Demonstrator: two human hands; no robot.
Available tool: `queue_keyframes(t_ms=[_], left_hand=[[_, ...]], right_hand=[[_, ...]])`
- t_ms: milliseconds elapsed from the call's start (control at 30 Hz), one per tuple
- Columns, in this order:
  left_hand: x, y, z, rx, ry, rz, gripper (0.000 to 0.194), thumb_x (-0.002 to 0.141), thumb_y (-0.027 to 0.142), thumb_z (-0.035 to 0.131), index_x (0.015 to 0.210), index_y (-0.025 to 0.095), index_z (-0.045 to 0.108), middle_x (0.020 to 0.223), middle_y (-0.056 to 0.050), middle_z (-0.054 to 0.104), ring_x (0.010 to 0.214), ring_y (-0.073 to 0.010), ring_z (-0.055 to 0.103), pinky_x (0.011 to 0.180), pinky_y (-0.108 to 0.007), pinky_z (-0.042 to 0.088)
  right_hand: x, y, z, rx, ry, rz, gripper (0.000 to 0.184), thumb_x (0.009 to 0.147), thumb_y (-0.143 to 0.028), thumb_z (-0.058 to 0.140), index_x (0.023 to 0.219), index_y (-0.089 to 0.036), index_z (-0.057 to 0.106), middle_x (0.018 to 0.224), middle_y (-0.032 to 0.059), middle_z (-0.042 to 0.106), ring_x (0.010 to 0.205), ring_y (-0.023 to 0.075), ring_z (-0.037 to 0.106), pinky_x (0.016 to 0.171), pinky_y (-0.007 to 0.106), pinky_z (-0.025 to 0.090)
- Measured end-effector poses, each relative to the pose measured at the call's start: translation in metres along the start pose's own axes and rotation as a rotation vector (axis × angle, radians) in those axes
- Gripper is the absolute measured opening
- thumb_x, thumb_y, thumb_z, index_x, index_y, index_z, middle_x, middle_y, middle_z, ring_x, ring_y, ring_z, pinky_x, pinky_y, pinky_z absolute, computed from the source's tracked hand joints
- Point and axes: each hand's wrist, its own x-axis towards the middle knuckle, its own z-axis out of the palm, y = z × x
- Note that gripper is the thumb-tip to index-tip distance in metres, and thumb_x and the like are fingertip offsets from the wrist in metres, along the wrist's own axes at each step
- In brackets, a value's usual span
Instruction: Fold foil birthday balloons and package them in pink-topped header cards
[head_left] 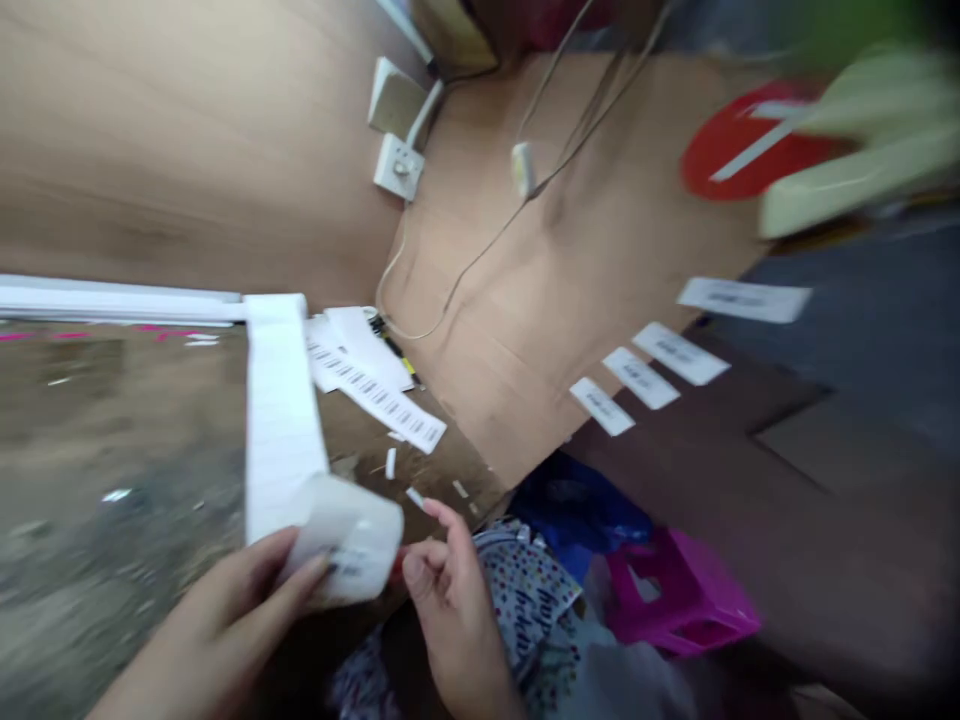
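At the far left is a grimy table (97, 510), with a long white paper strip (283, 400) running over it towards the person. Next, the left hand (240, 605) is clamped, thumb and fingers, on a white cup-shaped thing (364, 530) (blurred, with dark print on its side), just in front of the strip's near end. Beyond lies a strip of printed labels (382, 395). The right hand (457, 600) is near the cup-shaped thing, thumb and forefinger apart, a small white sticker (415, 497) at the forefinger's tip. Further right, four labels (639, 378) line the brown board's edge (525, 420), above a pink basket (720, 600).
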Motion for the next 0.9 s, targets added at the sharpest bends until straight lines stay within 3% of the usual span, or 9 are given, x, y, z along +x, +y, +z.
queue_keyframes(t_ms=[33,133,300,367,500,600,667,800,900], left_hand=[[-0.002,0.01,0.002,0.013,-0.062,-0.026,0.042,0.076,0.05,0.063,0.102,0.017,0.068,0.084,-0.006,0.072,0.082,-0.0246,0.065,0.074,-0.03,0.053],[0.0,0.028,0.003,-0.056,-0.165,-0.078,0.036,0.077,0.041,0.064,0.102,0.015,0.066,0.089,-0.006,0.072,0.084,-0.0228,0.064,0.076,-0.029,0.052],[-0.008,0.025,-0.01,-0.122,-0.213,-0.08,0.028,0.076,0.031,0.067,0.097,0.014,0.067,0.095,-0.006,0.072,0.093,-0.023,0.064,0.088,-0.033,0.048],[-0.01,0.023,-0.012,-0.149,-0.208,-0.059,0.027,0.079,0.032,0.064,0.097,0.013,0.068,0.094,-0.006,0.072,0.092,-0.023,0.064,0.087,-0.035,0.049],[-0.007,0.019,-0.012,-0.153,-0.22,-0.051,0.029,0.08,0.035,0.063,0.098,0.012,0.068,0.093,-0.007,0.072,0.088,-0.0226,0.064,0.084,-0.035,0.049],[-0.003,0.018,-0.011,-0.128,-0.191,-0.061,0.03,0.08,0.036,0.063,0.097,0.012,0.068,0.091,-0.007,0.071,0.087,-0.0224,0.063,0.082,-0.034,0.049],[-0.002,0.017,-0.011,-0.123,-0.182,-0.074,0.029,0.079,0.036,0.063,0.095,0.012,0.067,0.09,-0.007,0.071,0.088,-0.0227,0.063,0.081,-0.034,0.049],[-0.003,0.02,-0.012,-0.123,-0.204,-0.051,0.029,0.08,0.036,0.061,0.095,0.012,0.067,0.092,-0.006,0.07,0.089,-0.0222,0.061,0.083,-0.034,0.047],[-0.005,0.022,-0.015,-0.041,-0.268,0.018,0.024,0.082,0.032,0.059,0.095,0.013,0.068,0.093,-0.005,0.07,0.091,-0.0209,0.06,0.087,-0.032,0.045]], right_hand=[[-0.008,0.004,0.018,0.172,-0.042,0.087,0.052,0.087,-0.038,0.056,0.131,-0.019,0.035,0.085,0.0047,0.069,0.075,0.0181,0.065,0.07,0.032,0.053],[-0.012,0.011,0.048,0.416,0.042,0.179,0.055,0.082,-0.037,0.064,0.125,-0.022,0.035,0.079,0.0005,0.067,0.071,0.0172,0.065,0.067,0.03,0.053],[0.005,0.02,0.045,0.368,-0.005,0.158,0.031,0.085,-0.036,0.06,0.107,-0.022,0.044,0.075,-0.0002,0.064,0.067,0.0172,0.064,0.059,0.029,0.053],[0.007,0.019,0.039,0.131,0.033,0.005,0.027,0.085,-0.036,0.059,0.106,-0.021,0.05,0.087,0.0053,0.065,0.079,0.0206,0.064,0.066,0.035,0.054],[0.006,0.008,0.028,-0.558,0.212,-0.574,0.034,0.08,-0.032,0.066,0.113,-0.026,0.061,0.131,0.0129,0.047,0.119,0.034,0.045,0.095,0.054,0.042],[0.005,-0.001,0.025,-0.784,0.272,-0.754,0.038,0.078,-0.029,0.069,0.116,-0.029,0.062,0.147,0.0099,0.03,0.131,0.0386,0.029,0.102,0.061,0.03],[0.007,-0.003,0.025,-0.783,0.204,-0.779,0.037,0.079,-0.026,0.068,0.116,-0.027,0.062,0.146,0.0094,0.034,0.132,0.0369,0.029,0.104,0.06,0.031],[0.014,0.002,0.029,-0.544,-0.216,-0.696,0.034,0.082,-0.022,0.064,0.116,-0.024,0.061,0.122,0.0065,0.062,0.118,0.0254,0.051,0.102,0.047,0.041],[0.014,0.005,0.033,-0.325,-0.258,-0.512,0.023,0.083,-0.019,0.061,0.106,-0.023,0.065,0.1,0.0036,0.07,0.094,0.0178,0.064,0.087,0.034,0.052]])
